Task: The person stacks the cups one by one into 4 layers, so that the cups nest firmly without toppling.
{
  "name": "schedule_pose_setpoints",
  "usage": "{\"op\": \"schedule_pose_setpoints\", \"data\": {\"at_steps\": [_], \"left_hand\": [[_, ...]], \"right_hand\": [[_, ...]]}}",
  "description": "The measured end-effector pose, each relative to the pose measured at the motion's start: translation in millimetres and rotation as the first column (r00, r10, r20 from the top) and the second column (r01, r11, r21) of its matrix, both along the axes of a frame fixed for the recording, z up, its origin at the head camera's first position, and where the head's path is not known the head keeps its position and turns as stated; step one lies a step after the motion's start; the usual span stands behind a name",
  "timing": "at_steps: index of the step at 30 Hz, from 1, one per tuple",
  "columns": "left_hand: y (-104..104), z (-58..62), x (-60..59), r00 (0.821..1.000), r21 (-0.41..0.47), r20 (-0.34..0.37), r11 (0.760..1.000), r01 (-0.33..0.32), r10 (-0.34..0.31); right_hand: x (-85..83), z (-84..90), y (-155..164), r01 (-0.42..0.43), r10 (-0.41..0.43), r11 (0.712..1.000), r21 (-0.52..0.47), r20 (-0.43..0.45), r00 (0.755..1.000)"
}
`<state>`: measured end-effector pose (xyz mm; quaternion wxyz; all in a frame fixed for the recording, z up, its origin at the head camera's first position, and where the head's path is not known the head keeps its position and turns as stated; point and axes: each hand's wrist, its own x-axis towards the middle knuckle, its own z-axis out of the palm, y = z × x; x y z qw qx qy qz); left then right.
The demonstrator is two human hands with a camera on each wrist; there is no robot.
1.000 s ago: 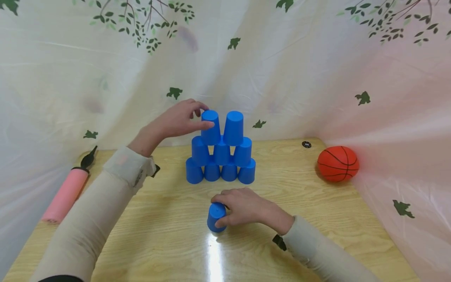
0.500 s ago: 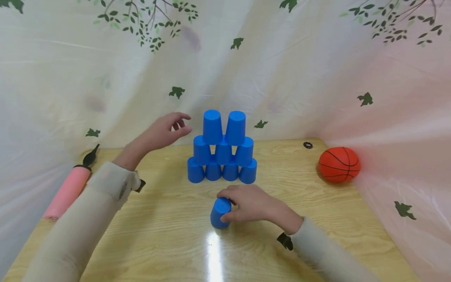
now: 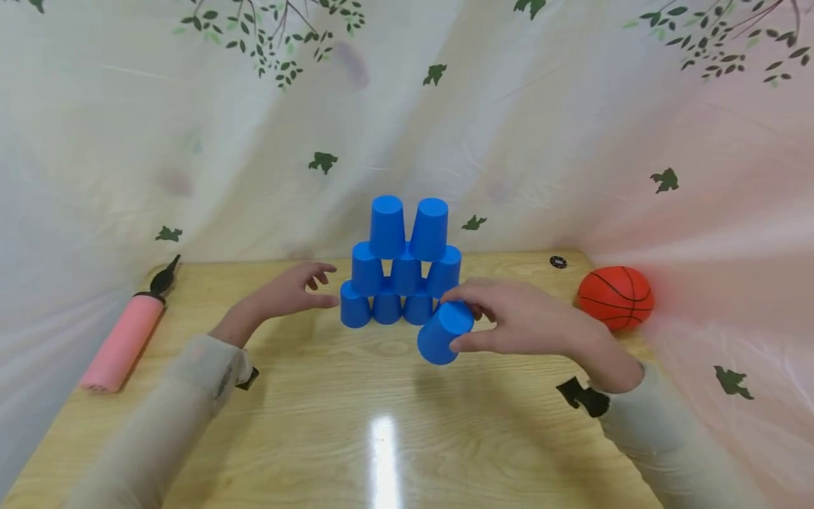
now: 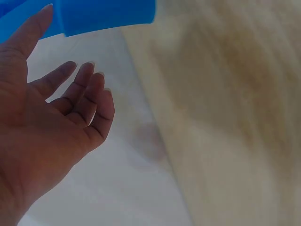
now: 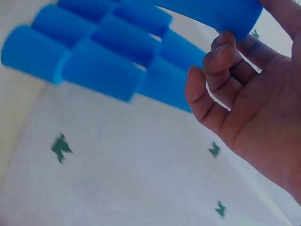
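Beige sleeves (image 3: 165, 417) (black wrist straps (image 3: 584, 397))

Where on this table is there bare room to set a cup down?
Bare wood lies along the near edge of the table, and between the pink pump and the left hand. It is crowded at the cup pyramid, where the right hand holds a blue cup, and by the basketball.

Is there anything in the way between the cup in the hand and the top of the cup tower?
Nothing visible blocks it. The right hand holds the cup low in front of the tower, beside its bottom row. The top two cups stand uncovered, and the left hand is off to the side.
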<state>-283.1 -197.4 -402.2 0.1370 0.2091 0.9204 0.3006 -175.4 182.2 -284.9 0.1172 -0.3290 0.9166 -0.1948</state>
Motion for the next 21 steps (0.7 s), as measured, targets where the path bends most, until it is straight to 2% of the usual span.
{"op": "schedule_pose_setpoints", "data": {"at_steps": [5, 8, 13, 21], "left_hand": [[9, -21.9, 0.4, 0.999, -0.023, 0.043, 0.999, -0.025, 0.026], [13, -32.7, 1.5, 0.997, -0.004, 0.064, 0.999, -0.037, 0.038], [20, -41.9, 1.7, 0.997, 0.023, 0.064, 0.999, -0.048, 0.047], [26, -50.9, 0.7, 0.997, 0.034, 0.046, 0.998, -0.060, 0.059]], "right_hand": [[1.9, 26.0, 11, 0.003, -0.003, 1.000, -0.011, -0.047, 0.999], [5.0, 39.1, 14, 0.013, -0.013, 1.000, 0.001, -0.092, 0.996], [7.5, 53.9, 16, 0.023, -0.021, 1.000, 0.017, -0.137, 0.990], [5.9, 62.1, 22, -0.001, 0.002, 1.000, 0.003, -0.146, 0.989]]}}
